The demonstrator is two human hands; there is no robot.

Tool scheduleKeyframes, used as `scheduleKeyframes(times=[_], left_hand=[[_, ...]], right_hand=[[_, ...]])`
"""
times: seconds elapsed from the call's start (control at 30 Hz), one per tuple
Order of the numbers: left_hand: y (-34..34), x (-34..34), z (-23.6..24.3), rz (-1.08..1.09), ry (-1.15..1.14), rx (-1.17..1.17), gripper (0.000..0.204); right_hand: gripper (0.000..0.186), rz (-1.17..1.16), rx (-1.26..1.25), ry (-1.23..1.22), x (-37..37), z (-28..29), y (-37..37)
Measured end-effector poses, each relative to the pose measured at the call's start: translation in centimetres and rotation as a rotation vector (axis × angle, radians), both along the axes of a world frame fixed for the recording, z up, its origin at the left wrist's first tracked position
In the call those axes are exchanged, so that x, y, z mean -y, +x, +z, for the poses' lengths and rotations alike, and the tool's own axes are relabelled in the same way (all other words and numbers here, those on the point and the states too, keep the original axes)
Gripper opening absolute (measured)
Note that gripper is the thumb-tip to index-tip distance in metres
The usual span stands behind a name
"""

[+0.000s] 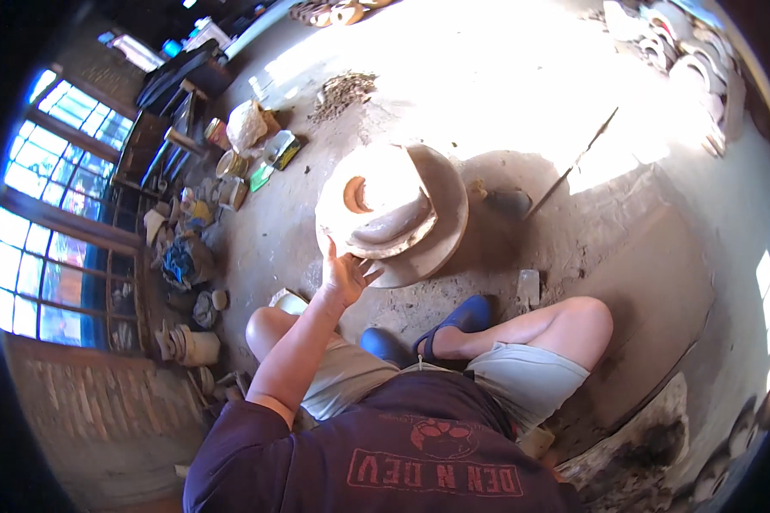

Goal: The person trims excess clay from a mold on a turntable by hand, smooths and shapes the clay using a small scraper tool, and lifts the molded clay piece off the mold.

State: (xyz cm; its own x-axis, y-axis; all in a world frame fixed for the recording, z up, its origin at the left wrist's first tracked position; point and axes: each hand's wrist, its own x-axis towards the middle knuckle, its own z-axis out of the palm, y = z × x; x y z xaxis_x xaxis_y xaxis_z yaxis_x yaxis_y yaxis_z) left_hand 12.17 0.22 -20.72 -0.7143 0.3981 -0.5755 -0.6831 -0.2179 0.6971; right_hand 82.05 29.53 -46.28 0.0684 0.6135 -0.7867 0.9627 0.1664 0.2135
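In front of my knees stands a low round turntable like a potter's wheel (447,201). On it sits a broad pale clay-like piece (391,175), strongly lit by the sun, with a round orange-brown opening and a thick grey rounded ridge along its near right side. My left hand (346,275) is at the near left edge of the pale piece, thumb pointing up and fingers spread against or just below the rim. Nothing can be seen enclosed in it. My right hand is out of view.
A long thin stick (573,161) rests right of the wheel. Left lie a whitish lump (246,124), a green item (261,176) and a pale bucket (198,347). A heap of brown crumbs (344,92) lies beyond. Curved clay pieces (701,68) are piled far right.
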Motion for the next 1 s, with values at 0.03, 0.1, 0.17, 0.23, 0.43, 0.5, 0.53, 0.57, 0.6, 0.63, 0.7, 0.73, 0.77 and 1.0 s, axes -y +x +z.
scheduleKeyframes(times=[0.03,0.1,0.17,0.23,0.43,0.5,0.53,0.57,0.6,0.63,0.7,0.73,0.77,1.0], left_hand=[[-0.1,0.8,-0.3,0.024,0.006,0.019,0.13],[-0.7,2.5,-0.9,0.05,-0.039,0.095,0.131],[-2.0,3.5,-1.3,0.126,-0.075,0.074,0.13],[-3.3,3.8,-1.3,0.293,-0.151,-0.087,0.127],[-2.9,1.6,-0.9,0.176,-0.051,-0.089,0.115],[-2.0,1.3,-1.2,0.178,-0.057,-0.091,0.114],[-1.6,1.6,-1.4,0.176,-0.029,-0.036,0.113],[-1.6,1.9,-1.5,0.186,-0.011,-0.033,0.113],[-1.7,2.4,-1.6,0.164,-0.054,0.004,0.111],[-1.8,2.9,-1.7,0.179,-0.133,0.046,0.109],[-3.1,3.1,-1.7,0.154,-0.139,0.097,0.099],[-3.7,2.9,-1.7,0.255,-0.293,-0.019,0.092],[-4.2,2.7,-1.9,0.348,-0.444,-0.138,0.084],[-6.0,2.5,-4.2,0.244,-0.193,-0.072,0.06]], right_hand=[[0.045,0.015,-0.004,0.002,-0.5,0.0,-0.2],[0.046,0.041,-0.013,-0.001,-1.0,0.0,-0.6],[0.047,0.056,-0.006,-0.001,-1.4,0.1,-0.7],[0.048,0.073,-0.014,0.0,-1.7,-0.1,-0.7],[0.05,0.199,-0.087,0.006,-3.7,0.7,-0.5],[0.051,0.203,-0.216,0.129,-6.6,3.2,-1.5],[0.049,0.073,-0.338,0.33,-8.9,5.1,-2.5],[0.048,-0.032,-0.515,0.518,-11.3,7.5,-3.8],[0.045,-0.09,-0.591,0.525,-14.6,10.1,-6.3],[0.041,-0.184,-0.687,0.634,-16.8,12.6,-9.4],[0.048,-0.278,-0.958,0.541,-20.8,18.2,-17.0],[0.057,-0.202,-1.062,0.527,-21.6,21.3,-20.8],[0.067,-0.091,-1.224,0.522,-21.8,23.9,-25.2],[0.051,0.042,-1.577,-0.15,-10.4,37.5,-55.7]])
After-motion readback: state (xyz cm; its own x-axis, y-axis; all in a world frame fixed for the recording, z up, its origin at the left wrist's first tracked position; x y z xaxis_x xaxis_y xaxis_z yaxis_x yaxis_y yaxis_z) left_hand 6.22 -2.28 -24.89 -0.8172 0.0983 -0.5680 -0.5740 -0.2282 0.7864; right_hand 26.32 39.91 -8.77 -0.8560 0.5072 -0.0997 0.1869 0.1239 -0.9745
